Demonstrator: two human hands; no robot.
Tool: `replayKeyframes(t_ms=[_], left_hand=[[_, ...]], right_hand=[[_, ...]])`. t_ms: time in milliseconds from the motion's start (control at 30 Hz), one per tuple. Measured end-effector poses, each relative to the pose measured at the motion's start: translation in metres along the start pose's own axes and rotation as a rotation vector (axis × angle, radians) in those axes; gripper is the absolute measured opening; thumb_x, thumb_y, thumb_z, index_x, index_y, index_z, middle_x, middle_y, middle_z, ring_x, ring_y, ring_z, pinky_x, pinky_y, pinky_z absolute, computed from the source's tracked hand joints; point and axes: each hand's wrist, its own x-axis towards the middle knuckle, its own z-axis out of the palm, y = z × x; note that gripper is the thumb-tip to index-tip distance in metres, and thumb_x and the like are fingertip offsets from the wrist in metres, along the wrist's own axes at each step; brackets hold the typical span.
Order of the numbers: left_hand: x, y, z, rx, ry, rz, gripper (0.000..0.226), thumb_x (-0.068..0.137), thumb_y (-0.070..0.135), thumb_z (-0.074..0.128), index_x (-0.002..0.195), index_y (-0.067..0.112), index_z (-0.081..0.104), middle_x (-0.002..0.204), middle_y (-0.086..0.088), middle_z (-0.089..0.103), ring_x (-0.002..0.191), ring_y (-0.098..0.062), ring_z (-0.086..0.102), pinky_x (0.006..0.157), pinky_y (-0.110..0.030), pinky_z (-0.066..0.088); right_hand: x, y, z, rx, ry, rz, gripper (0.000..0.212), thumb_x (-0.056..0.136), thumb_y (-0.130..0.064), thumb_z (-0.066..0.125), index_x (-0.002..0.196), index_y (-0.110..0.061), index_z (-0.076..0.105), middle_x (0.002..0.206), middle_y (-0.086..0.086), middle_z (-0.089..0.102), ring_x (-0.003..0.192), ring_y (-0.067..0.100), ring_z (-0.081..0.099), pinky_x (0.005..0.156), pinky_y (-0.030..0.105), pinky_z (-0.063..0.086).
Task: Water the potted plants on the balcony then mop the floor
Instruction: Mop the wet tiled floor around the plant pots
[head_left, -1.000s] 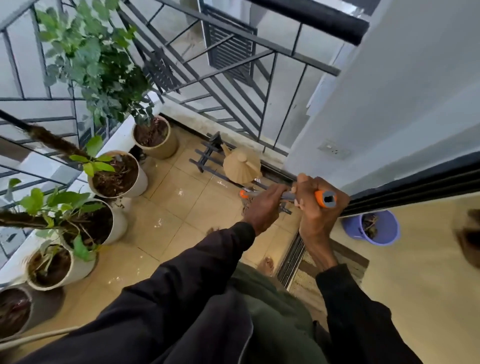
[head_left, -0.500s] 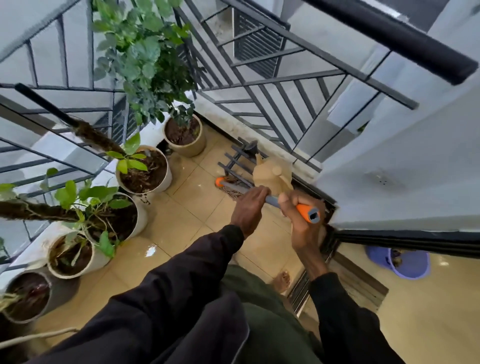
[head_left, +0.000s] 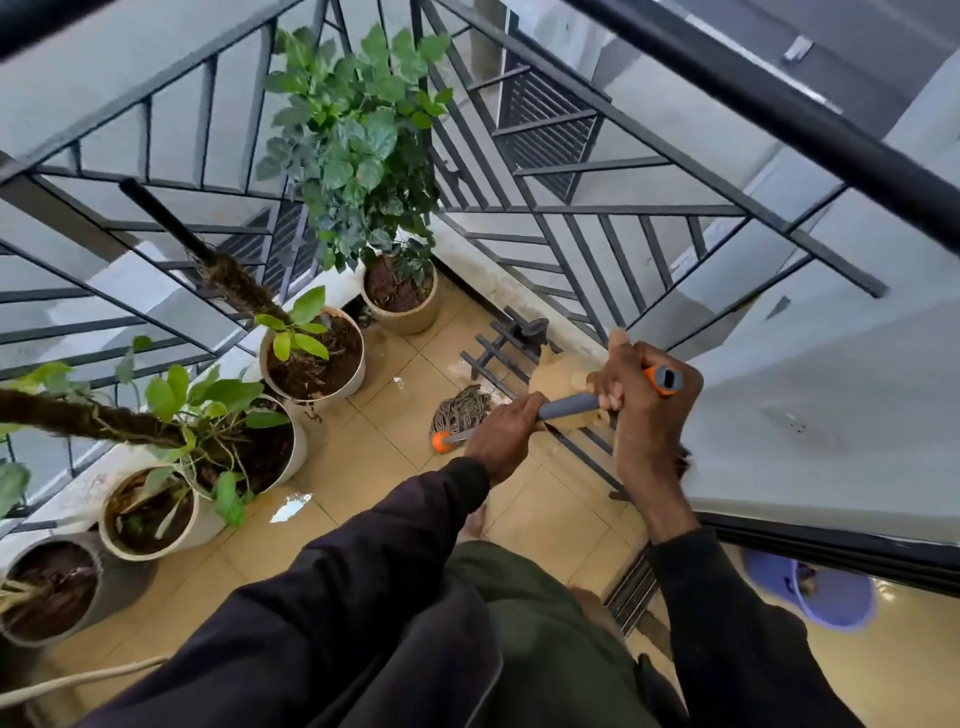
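Observation:
I hold a mop with a grey shaft (head_left: 569, 406) and orange end cap. My right hand (head_left: 641, 395) grips the top of the handle; my left hand (head_left: 506, 431) grips the shaft lower down. The string mop head (head_left: 462, 410) rests on the beige tiled floor (head_left: 395, 467) beside a black metal rack (head_left: 498, 358). A tan watering can (head_left: 558, 376) sits on that rack, partly hidden behind my hands. Several potted plants line the railing at left, among them a leafy one in a tan pot (head_left: 402, 299) and white pots (head_left: 311, 358).
Black metal railing (head_left: 571, 208) encloses the balcony on the left and far sides. A wet patch (head_left: 291, 506) shines on the tiles near the pots. A purple bucket (head_left: 826, 592) stands indoors at right, past the sliding door track (head_left: 631, 587). A white wall (head_left: 831, 389) rises at right.
The mop head has slid left and nearer across the tiles. My view has swung up and left, showing more of the railing.

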Motion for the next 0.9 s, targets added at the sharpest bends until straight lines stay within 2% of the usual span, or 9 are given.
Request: replayKeyframes(t_ms=[167, 233, 333, 433, 500, 633, 700, 800, 900], left_hand=[[0.000, -0.005, -0.012, -0.011, 0.146, -0.012, 0.026, 0.091, -0.009, 0.058, 0.107, 0.011, 0.055, 0.089, -0.009, 0.064, 0.075, -0.021, 0.055, 0.072, -0.033, 0.050], [0.006, -0.012, -0.019, -0.011, 0.201, -0.014, 0.030, 0.088, -0.012, 0.058, 0.106, 0.012, 0.054, 0.091, -0.010, 0.066, 0.080, -0.025, 0.060, 0.076, -0.036, 0.052], [0.023, -0.026, -0.035, 0.031, 0.262, -0.026, 0.035, 0.086, -0.014, 0.055, 0.109, 0.012, 0.053, 0.099, -0.012, 0.068, 0.089, -0.029, 0.065, 0.084, -0.041, 0.055], [0.044, -0.035, -0.045, 0.035, 0.285, -0.038, 0.032, 0.087, -0.011, 0.047, 0.112, 0.007, 0.055, 0.106, -0.017, 0.069, 0.095, -0.033, 0.066, 0.082, -0.046, 0.056], [0.059, -0.039, -0.050, 0.014, 0.264, -0.073, 0.031, 0.090, -0.010, 0.048, 0.114, 0.009, 0.054, 0.107, -0.016, 0.067, 0.090, -0.035, 0.065, 0.074, -0.046, 0.055], [0.091, -0.036, -0.055, -0.072, 0.213, -0.229, 0.030, 0.092, -0.008, 0.051, 0.119, 0.005, 0.058, 0.109, -0.017, 0.065, 0.085, -0.036, 0.063, 0.069, -0.040, 0.047], [0.104, -0.033, -0.053, -0.124, 0.188, -0.313, 0.032, 0.093, -0.008, 0.049, 0.120, 0.006, 0.056, 0.105, -0.016, 0.063, 0.083, -0.036, 0.062, 0.066, -0.037, 0.041], [0.125, -0.031, -0.053, -0.142, 0.099, -0.358, 0.027, 0.088, -0.009, 0.045, 0.107, 0.010, 0.049, 0.089, -0.011, 0.056, 0.077, -0.037, 0.059, 0.064, -0.043, 0.045], [0.141, -0.030, -0.056, -0.110, 0.062, -0.380, 0.026, 0.090, -0.009, 0.047, 0.103, 0.013, 0.046, 0.091, -0.019, 0.063, 0.080, -0.038, 0.061, 0.063, -0.041, 0.039]], right_hand=[[-0.003, -0.013, 0.021, 0.055, -0.050, -0.058, 0.051, 0.103, -0.014, 0.063, 0.054, -0.024, 0.055, 0.047, -0.005, 0.047, 0.045, 0.020, 0.042, 0.065, 0.036, 0.049], [-0.001, -0.020, 0.026, 0.040, -0.087, -0.106, 0.050, 0.103, -0.014, 0.063, 0.055, -0.024, 0.056, 0.049, -0.003, 0.048, 0.048, 0.024, 0.043, 0.064, 0.040, 0.047], [0.005, -0.025, 0.036, -0.009, -0.143, -0.146, 0.046, 0.104, -0.015, 0.062, 0.059, -0.015, 0.056, 0.052, 0.000, 0.050, 0.052, 0.028, 0.044, 0.064, 0.053, 0.048], [0.014, -0.026, 0.040, -0.051, -0.184, -0.205, 0.044, 0.105, -0.020, 0.061, 0.061, -0.017, 0.058, 0.054, -0.006, 0.053, 0.052, 0.031, 0.047, 0.062, 0.056, 0.048], [0.023, -0.026, 0.041, -0.113, -0.220, -0.280, 0.043, 0.105, -0.024, 0.058, 0.062, -0.020, 0.060, 0.054, -0.006, 0.054, 0.050, 0.036, 0.048, 0.057, 0.056, 0.049], [0.045, -0.014, 0.049, -0.280, -0.220, -0.330, 0.054, 0.103, -0.030, 0.056, 0.059, 0.000, 0.060, 0.048, 0.020, 0.050, 0.043, 0.041, 0.049, 0.045, 0.050, 0.043], [0.059, -0.008, 0.054, -0.247, -0.216, -0.303, 0.055, 0.102, -0.031, 0.058, 0.054, -0.005, 0.059, 0.045, 0.018, 0.047, 0.040, 0.039, 0.046, 0.043, 0.050, 0.040], [0.090, -0.005, 0.057, -0.154, -0.191, -0.251, 0.050, 0.101, -0.024, 0.060, 0.053, -0.015, 0.057, 0.042, 0.006, 0.047, 0.038, 0.035, 0.043, 0.043, 0.051, 0.041], [0.119, -0.009, 0.060, -0.062, -0.202, -0.219, 0.055, 0.101, -0.010, 0.058, 0.048, -0.002, 0.047, 0.041, 0.005, 0.037, 0.036, 0.033, 0.034, 0.042, 0.048, 0.036]])
